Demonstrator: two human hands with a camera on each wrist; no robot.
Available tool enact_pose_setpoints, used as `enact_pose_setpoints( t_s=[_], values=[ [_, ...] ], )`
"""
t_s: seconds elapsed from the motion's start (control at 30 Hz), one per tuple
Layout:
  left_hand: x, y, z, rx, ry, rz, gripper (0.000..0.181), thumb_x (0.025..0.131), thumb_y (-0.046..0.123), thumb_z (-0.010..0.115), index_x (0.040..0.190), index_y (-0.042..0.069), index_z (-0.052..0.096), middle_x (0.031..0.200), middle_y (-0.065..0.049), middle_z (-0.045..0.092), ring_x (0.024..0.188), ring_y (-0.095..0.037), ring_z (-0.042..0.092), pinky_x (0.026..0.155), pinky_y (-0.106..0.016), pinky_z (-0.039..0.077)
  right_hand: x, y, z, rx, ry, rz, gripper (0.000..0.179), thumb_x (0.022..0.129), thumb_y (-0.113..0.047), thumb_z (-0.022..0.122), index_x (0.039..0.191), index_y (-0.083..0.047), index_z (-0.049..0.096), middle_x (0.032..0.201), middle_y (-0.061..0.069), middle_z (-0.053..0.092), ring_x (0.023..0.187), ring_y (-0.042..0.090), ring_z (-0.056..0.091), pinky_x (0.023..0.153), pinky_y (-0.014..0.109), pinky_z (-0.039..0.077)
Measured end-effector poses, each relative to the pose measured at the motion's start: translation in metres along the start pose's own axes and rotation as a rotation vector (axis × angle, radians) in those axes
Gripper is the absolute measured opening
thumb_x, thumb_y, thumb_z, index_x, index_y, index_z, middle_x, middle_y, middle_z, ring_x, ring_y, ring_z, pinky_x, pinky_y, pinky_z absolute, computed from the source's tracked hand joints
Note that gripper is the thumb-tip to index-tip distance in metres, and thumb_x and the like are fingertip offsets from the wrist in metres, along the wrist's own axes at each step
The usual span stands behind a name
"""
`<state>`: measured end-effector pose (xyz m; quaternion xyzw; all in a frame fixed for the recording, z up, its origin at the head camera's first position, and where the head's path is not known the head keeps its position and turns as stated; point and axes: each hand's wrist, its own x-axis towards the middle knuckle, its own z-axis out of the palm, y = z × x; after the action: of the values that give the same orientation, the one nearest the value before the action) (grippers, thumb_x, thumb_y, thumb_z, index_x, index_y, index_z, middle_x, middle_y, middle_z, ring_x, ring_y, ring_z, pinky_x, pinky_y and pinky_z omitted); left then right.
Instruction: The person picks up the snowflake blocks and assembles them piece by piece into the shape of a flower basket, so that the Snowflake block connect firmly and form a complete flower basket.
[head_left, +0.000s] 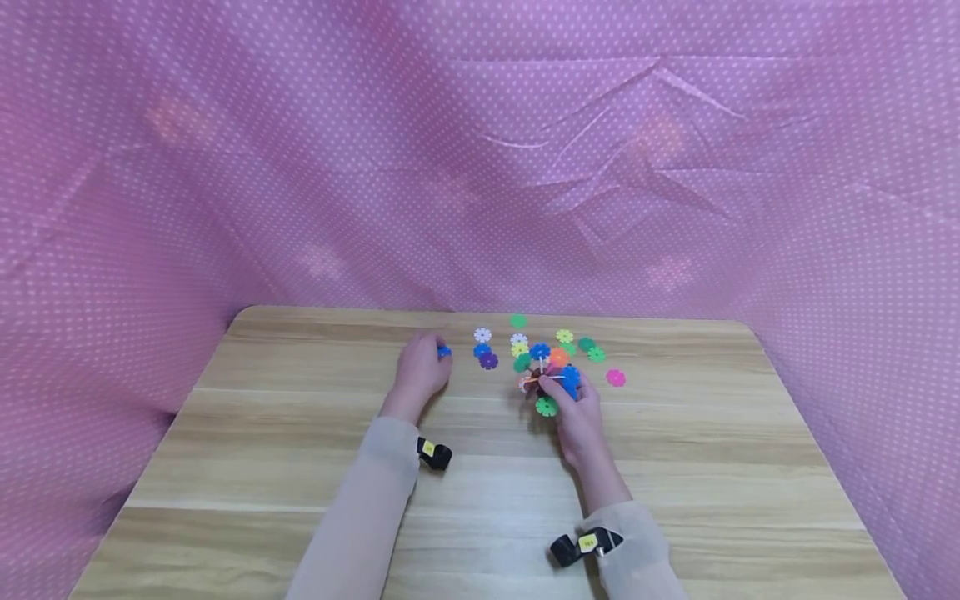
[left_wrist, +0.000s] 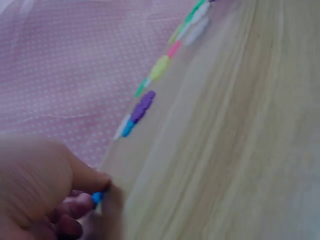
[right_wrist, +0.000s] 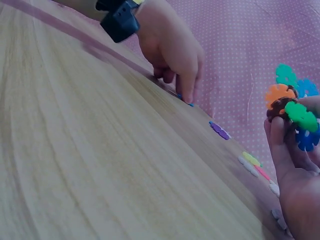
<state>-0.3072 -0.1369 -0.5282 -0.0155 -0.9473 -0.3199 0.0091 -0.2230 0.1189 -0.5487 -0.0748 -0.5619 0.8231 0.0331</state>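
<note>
At the table [head_left: 487, 483], left fingers [left_wrist: 90, 179] pinch a blue disc [head_left: 444, 351]; right fingers [right_wrist: 278, 145] grip a multicoloured cluster [right_wrist: 299, 115].

A big pinkish-purple cloth with tiny white dots [head_left: 420, 217] hangs in front of me and down both sides, like the walls of a tent. Soft, pale reddish flower shapes [head_left: 660, 137] show on it here and there. Thin, wrinkly creases [head_left: 697, 90] run across its upper right part, and wavy folds go down the left. Up against it is a wide, light-brown counter with a wood pattern [head_left: 247, 450]. Its back corners are round, and its pale and darker stripes run from side to side. Light makes a whitish, shiny patch [head_left: 491, 504] near the front middle.
</note>
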Motion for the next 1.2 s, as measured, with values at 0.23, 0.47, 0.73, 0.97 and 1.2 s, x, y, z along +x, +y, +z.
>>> enact_pose_setpoints(
  t_s=[0.23,0.47,0.73,0.97,1.2],
  values=[
    [-0.028,0.001,-0.012,-0.039,-0.102,-0.055,0.025,0.1,0.022,0.078,0.103,0.0,0.068,0.102,-0.013,0.068,0.093,-0.03,0.064,0.091,-0.048,0.058,-0.001,0.0,-0.002,0.027,0.002,0.044,0.053,0.103,-0.01,0.074,0.151,-0.001,0.052,0.145,0.011,0.064,0.127,0.015,0.065,0.111,0.026,0.053],
    [-0.053,0.03,-0.012,-0.23,-0.018,0.101,0.012,0.102,0.016,0.078,0.104,0.008,0.069,0.09,-0.004,0.069,0.082,-0.02,0.065,0.077,-0.037,0.06,-0.001,0.001,-0.002,0.049,-0.018,0.036,0.056,0.102,-0.008,0.075,0.152,-0.003,0.051,0.147,0.011,0.063,0.131,0.018,0.065,0.113,0.029,0.052],
    [-0.069,0.056,-0.006,-0.461,-0.01,0.147,0.022,0.101,0.011,0.077,0.121,0.002,0.075,0.094,-0.002,0.071,0.083,-0.015,0.066,0.075,-0.028,0.06,-0.003,0.002,-0.001,0.021,-0.013,0.016,0.055,0.101,-0.007,0.076,0.151,-0.003,0.053,0.139,0.006,0.068,0.124,0.015,0.067,0.11,0.028,0.055],
    [-0.073,0.067,-0.002,-0.485,0.0,0.229,0.006,0.1,0.01,0.078,0.103,0.005,0.078,0.09,-0.001,0.075,0.079,-0.014,0.068,0.072,-0.027,0.061,-0.003,0.002,-0.002,-0.017,-0.01,-0.011,0.054,0.101,-0.009,0.078,0.15,-0.003,0.055,0.141,0.008,0.068,0.126,0.015,0.067,0.109,0.028,0.055],
    [-0.077,0.071,0.005,-0.457,-0.033,0.221,0.007,0.102,0.013,0.077,0.105,0.008,0.078,0.093,0.001,0.074,0.081,-0.013,0.067,0.074,-0.027,0.061,-0.004,0.001,-0.001,-0.036,-0.023,-0.019,0.056,0.101,-0.009,0.079,0.151,-0.004,0.055,0.15,0.016,0.063,0.13,0.017,0.066,0.11,0.029,0.054]
  ],
)
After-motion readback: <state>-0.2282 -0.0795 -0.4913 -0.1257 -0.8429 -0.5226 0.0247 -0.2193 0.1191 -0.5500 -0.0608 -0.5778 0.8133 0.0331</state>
